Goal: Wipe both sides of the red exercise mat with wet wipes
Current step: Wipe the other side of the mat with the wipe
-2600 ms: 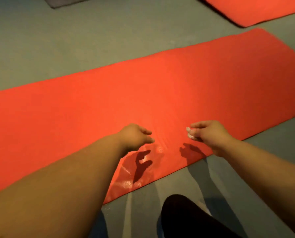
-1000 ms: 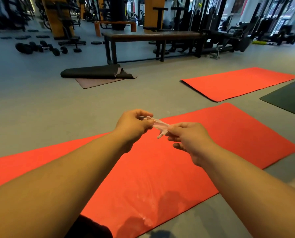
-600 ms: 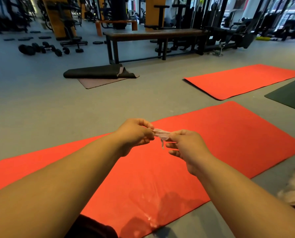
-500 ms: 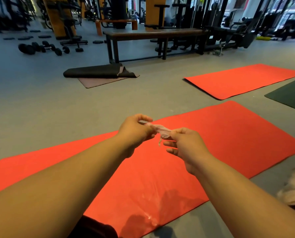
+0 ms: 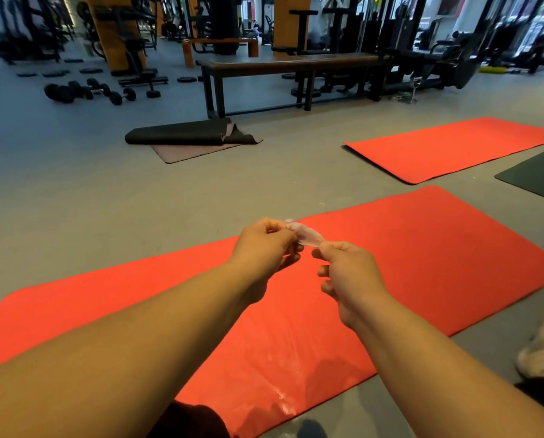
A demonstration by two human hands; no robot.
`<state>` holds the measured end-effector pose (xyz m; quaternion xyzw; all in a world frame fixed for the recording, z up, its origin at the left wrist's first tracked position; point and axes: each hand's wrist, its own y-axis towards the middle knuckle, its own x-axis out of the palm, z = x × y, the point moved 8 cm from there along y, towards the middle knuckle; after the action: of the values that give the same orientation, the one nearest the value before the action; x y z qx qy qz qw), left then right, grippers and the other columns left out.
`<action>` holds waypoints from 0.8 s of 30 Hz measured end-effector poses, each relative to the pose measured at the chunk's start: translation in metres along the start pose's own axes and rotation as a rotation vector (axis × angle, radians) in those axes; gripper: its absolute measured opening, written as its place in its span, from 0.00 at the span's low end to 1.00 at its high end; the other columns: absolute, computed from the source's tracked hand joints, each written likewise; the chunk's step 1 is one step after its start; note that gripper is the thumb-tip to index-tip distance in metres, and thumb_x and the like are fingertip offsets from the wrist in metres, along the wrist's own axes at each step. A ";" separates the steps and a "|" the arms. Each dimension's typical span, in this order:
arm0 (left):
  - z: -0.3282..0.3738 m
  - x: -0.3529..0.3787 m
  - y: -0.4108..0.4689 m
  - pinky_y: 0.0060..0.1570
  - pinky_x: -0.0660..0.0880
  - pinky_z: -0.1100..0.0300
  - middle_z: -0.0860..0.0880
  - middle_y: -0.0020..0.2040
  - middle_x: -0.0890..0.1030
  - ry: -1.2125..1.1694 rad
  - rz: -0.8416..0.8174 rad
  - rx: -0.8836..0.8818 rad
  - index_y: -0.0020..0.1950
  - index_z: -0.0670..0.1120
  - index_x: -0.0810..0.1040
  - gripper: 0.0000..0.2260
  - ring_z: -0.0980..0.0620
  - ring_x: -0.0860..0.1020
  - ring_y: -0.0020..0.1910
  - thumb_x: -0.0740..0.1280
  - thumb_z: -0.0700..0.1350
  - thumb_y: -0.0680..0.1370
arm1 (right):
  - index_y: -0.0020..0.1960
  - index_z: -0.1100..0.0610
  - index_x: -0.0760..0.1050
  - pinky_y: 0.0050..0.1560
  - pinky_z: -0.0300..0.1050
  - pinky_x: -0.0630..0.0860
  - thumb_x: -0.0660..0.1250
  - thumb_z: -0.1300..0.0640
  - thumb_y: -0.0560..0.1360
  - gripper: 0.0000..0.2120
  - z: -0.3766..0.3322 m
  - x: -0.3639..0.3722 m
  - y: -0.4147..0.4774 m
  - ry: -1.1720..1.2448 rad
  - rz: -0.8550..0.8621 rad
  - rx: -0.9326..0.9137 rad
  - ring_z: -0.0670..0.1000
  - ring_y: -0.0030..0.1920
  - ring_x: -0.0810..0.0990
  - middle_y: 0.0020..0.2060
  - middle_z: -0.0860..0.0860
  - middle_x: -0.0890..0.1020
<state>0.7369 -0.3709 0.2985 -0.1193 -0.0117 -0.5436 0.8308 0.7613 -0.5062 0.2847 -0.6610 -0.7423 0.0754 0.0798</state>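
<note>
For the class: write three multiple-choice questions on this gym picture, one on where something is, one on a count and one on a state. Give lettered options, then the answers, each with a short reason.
1. Where is the wet wipe?
A. On the bench
B. Pinched between the left hand and the right hand
C. Flat on the floor

2. How many red mats are in view?
A. One
B. Three
C. Two

3. How does the front edge of the near red mat look?
A. Glossy, as if wet
B. Rolled up
C. Covered by a towel

Answers:
1 B: each hand pinches one end of it above the mat.
2 C: there is the near red mat and the far red mat beyond it.
3 A: a glossy patch shines there.
</note>
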 end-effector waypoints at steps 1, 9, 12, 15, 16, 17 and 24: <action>0.002 0.002 -0.001 0.34 0.76 0.61 0.46 0.33 0.76 0.010 0.024 0.019 0.39 0.44 0.70 0.09 0.53 0.75 0.30 0.63 0.35 0.78 | 0.42 0.57 0.73 0.23 0.37 0.62 0.60 0.62 0.79 0.08 0.000 0.001 -0.005 0.031 -0.003 0.009 0.46 0.28 0.69 0.38 0.50 0.78; 0.010 0.041 0.014 0.39 0.70 0.57 0.53 0.26 0.74 0.057 0.120 0.079 0.32 0.47 0.76 0.12 0.52 0.71 0.31 0.67 0.37 0.75 | 0.43 0.58 0.75 0.22 0.34 0.68 0.57 0.65 0.78 0.10 -0.015 -0.026 0.006 0.272 0.033 0.136 0.43 0.25 0.73 0.33 0.50 0.76; 0.010 0.058 0.030 0.33 0.68 0.64 0.56 0.24 0.75 0.175 0.047 0.094 0.32 0.48 0.78 0.10 0.56 0.72 0.29 0.74 0.39 0.71 | 0.43 0.62 0.71 0.23 0.34 0.74 0.56 0.65 0.80 0.08 -0.019 -0.058 0.038 0.260 0.008 0.214 0.51 0.32 0.77 0.37 0.56 0.75; -0.012 0.100 0.048 0.27 0.64 0.65 0.54 0.25 0.76 0.379 -0.088 0.126 0.33 0.48 0.80 0.07 0.58 0.69 0.24 0.75 0.42 0.70 | 0.45 0.63 0.73 0.31 0.37 0.80 0.62 0.61 0.78 0.06 -0.027 -0.090 0.082 0.175 -0.126 0.174 0.52 0.36 0.79 0.37 0.57 0.77; -0.024 0.115 0.054 0.26 0.63 0.64 0.52 0.26 0.76 0.461 -0.114 0.135 0.34 0.48 0.81 0.06 0.57 0.68 0.24 0.75 0.44 0.70 | 0.46 0.64 0.75 0.35 0.36 0.80 0.64 0.61 0.77 0.05 -0.026 -0.098 0.097 0.108 -0.195 0.156 0.51 0.37 0.80 0.38 0.57 0.78; -0.040 0.129 0.062 0.25 0.62 0.64 0.51 0.27 0.76 0.520 -0.141 0.138 0.35 0.48 0.82 0.06 0.57 0.67 0.23 0.75 0.45 0.70 | 0.46 0.64 0.77 0.39 0.36 0.80 0.65 0.63 0.75 0.04 -0.020 -0.106 0.111 0.039 -0.255 0.142 0.50 0.38 0.81 0.38 0.57 0.80; -0.191 0.196 0.133 0.33 0.70 0.64 0.54 0.27 0.78 0.580 -0.310 -0.083 0.36 0.47 0.82 0.08 0.60 0.73 0.26 0.71 0.37 0.73 | 0.42 0.67 0.79 0.35 0.36 0.78 0.67 0.73 0.70 0.04 0.133 -0.179 0.208 0.027 -0.149 0.302 0.49 0.33 0.79 0.35 0.55 0.82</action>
<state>0.9167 -0.5368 0.1169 0.0098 0.2293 -0.6748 0.7014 0.9539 -0.6612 0.1063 -0.5855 -0.7684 0.1714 0.1935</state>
